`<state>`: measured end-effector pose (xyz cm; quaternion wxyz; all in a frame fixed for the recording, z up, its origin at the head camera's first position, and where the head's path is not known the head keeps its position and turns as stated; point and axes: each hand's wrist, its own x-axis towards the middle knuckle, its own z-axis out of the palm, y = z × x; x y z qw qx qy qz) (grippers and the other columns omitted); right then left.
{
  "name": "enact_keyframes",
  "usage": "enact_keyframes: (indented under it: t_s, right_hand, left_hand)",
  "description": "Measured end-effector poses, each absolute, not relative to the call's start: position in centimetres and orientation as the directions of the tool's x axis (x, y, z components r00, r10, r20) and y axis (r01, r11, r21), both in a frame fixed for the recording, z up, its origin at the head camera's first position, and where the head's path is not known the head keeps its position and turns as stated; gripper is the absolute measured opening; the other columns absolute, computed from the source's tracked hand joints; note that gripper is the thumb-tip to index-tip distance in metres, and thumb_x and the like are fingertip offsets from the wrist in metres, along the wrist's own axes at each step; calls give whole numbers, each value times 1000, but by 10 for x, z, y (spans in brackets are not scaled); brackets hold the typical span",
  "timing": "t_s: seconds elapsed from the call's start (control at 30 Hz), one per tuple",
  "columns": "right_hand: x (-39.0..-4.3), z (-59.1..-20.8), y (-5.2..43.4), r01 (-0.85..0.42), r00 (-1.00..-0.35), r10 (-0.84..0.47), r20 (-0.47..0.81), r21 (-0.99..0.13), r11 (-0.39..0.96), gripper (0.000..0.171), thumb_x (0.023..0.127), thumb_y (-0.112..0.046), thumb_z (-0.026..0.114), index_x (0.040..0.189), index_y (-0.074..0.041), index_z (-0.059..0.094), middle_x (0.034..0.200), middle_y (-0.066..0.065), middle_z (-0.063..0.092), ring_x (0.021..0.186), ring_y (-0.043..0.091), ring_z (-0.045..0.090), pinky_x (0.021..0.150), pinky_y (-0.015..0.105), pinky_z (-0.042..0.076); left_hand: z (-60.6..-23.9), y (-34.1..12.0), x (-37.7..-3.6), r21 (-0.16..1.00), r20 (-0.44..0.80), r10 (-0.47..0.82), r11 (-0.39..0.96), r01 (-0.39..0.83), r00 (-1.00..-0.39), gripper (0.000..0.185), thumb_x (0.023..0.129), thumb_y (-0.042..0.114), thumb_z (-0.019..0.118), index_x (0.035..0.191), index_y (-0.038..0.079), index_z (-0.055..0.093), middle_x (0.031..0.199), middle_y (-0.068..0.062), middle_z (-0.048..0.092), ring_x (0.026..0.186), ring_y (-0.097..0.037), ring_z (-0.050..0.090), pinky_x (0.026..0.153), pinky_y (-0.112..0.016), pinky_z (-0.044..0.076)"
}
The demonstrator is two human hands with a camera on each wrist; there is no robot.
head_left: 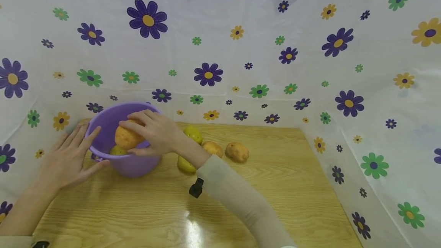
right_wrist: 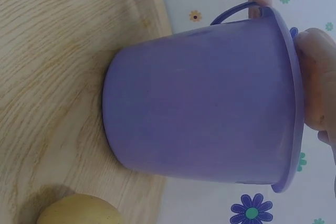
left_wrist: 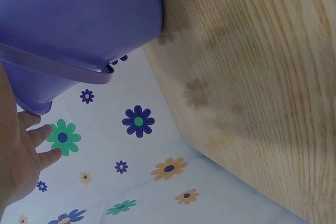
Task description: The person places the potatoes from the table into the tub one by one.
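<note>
A purple bucket [head_left: 138, 165] stands upright at the left of the wooden table, its handle hanging down in the left wrist view. My right hand [head_left: 160, 133] grips a potato [head_left: 126, 137] at the bucket's mouth, fingers over it and thumb below. Under the potato, a yellow-green fruit [head_left: 118, 150] shows inside the bucket; anything deeper is hidden. With fingers spread and fairly straight, my left hand [head_left: 65, 163] rests against the left side of the rim. In the right wrist view the bucket's wall [right_wrist: 205, 98] covers part of the held potato [right_wrist: 314, 95].
Right of the bucket lie two yellow-green fruits, one at the back [head_left: 193, 134] and one in front [head_left: 186, 165]. Beside them are two potatoes, the nearer [head_left: 212, 148] partly behind my right forearm, the other [head_left: 237, 152] farther right. A flowered sheet [head_left: 220, 49] walls the table.
</note>
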<state>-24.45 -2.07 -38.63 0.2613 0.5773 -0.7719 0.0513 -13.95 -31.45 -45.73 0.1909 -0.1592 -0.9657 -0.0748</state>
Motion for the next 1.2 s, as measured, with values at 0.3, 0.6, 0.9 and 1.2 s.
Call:
enact_keyframes:
  t_s: [0.3, 0.6, 0.9, 1.2]
  right_hand:
    - [-252, -383, -30, -909, -253, -894, 370, 225, 351, 77, 89, -66, 69, 151, -23, 56, 144, 2, 64, 131, 19, 62, 119, 31, 48]
    - [-258, -384, -38, -904, -301, -908, 290, 216, 369, 80, 90, -67, 69, 155, -24, 52, 147, 0, 61, 132, 17, 60, 119, 31, 48]
    - [-260, -382, -39, -901, -376, -900, 221, 142, 411, 80, 91, -68, 67, 156, -24, 51, 145, -1, 59, 129, 16, 59, 117, 29, 48]
    - [-263, -387, -43, -884, -437, -886, 157, 108, 455, 80, 92, -72, 64, 156, -27, 50, 142, -3, 60, 130, 15, 58, 117, 30, 48]
  left_hand:
    - [-457, -314, -140, 88, 381, 277, 939, 333, -882, 106, 92, 72, 63, 170, 13, 22, 178, -18, 9, 166, -41, 12, 138, -42, -9]
    - [-455, -313, -139, 71, 384, 291, 937, 342, -876, 104, 93, 72, 60, 170, 14, 21, 179, -17, 7, 168, -29, 0, 137, -38, -12]
    - [-455, -313, -140, 68, 388, 297, 935, 349, -872, 103, 94, 71, 61, 170, 13, 21, 179, -17, 6, 168, -28, -1, 137, -38, -12]
    - [-453, -311, -138, 79, 379, 293, 935, 346, -878, 102, 94, 69, 62, 170, 13, 21, 179, -16, 4, 168, -25, -4, 137, -39, -13]
